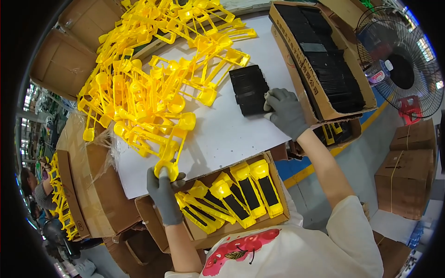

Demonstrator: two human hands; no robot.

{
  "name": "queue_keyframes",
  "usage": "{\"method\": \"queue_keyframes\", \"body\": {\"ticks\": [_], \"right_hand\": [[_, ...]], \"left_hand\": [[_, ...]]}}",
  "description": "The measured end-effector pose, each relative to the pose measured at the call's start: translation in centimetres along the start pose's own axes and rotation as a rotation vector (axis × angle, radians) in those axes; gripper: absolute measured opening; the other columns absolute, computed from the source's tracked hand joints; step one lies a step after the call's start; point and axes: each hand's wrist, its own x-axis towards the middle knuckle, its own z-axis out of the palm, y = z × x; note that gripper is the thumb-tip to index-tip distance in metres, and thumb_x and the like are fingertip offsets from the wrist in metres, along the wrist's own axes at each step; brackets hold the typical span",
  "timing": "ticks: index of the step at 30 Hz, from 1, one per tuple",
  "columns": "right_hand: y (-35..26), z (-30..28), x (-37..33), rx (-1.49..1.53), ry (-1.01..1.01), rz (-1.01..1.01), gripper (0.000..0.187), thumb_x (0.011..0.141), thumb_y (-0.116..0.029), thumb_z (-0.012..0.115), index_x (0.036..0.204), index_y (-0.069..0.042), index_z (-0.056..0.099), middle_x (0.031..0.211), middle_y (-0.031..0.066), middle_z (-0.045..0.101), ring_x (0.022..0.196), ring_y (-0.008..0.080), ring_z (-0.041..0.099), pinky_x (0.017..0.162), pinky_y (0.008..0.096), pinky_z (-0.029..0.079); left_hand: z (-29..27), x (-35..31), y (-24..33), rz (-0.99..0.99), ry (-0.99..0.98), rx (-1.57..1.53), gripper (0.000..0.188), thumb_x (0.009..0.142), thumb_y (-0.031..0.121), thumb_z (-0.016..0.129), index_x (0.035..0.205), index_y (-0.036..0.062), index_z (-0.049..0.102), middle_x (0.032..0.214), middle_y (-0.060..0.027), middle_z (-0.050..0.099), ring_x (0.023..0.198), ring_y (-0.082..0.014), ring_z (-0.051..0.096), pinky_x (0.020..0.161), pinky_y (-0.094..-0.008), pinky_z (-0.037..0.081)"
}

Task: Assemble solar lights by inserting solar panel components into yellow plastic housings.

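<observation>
My left hand (165,194), in a grey glove, is closed around the near end of a yellow plastic frame (168,167). That frame points away from me, its far part overlapping a big tangled heap of yellow plastic frames (148,88). On the white tabletop lies a stack of thin black strips (249,89). My gloved right hand (286,112) is at the stack's right edge, fingers bent and pinched on a black strip there. Just in front of me, an open cardboard box (194,241) holds several yellow frames with black strips fitted in them (236,204).
A long cardboard box (296,55) packed with black strips stands right of the stack. Beyond it are a black fan (398,69) and a bottle (378,73). Brown cartons (403,171) stand on the floor at right. Another person (42,187) is at far left, near more yellow frames.
</observation>
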Motion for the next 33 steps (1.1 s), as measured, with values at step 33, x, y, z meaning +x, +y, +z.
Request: {"method": "queue_keyframes", "body": {"ticks": [33], "right_hand": [[-15.5, -5.4, -8.1, 0.534, -0.412, 0.105, 0.032, 0.086, -0.036, 0.066, 0.094, -0.006, 0.059, 0.064, 0.0103, 0.063, 0.059, 0.0240, 0.065, 0.052, 0.0349, 0.049]], "left_hand": [[-0.4, -8.7, 0.0, -0.251, -0.349, -0.242, 0.026, 0.084, -0.004, 0.060, 0.110, -0.0066, 0.063, 0.093, -0.0130, 0.065, 0.076, -0.0209, 0.067, 0.059, -0.0261, 0.055]]}}
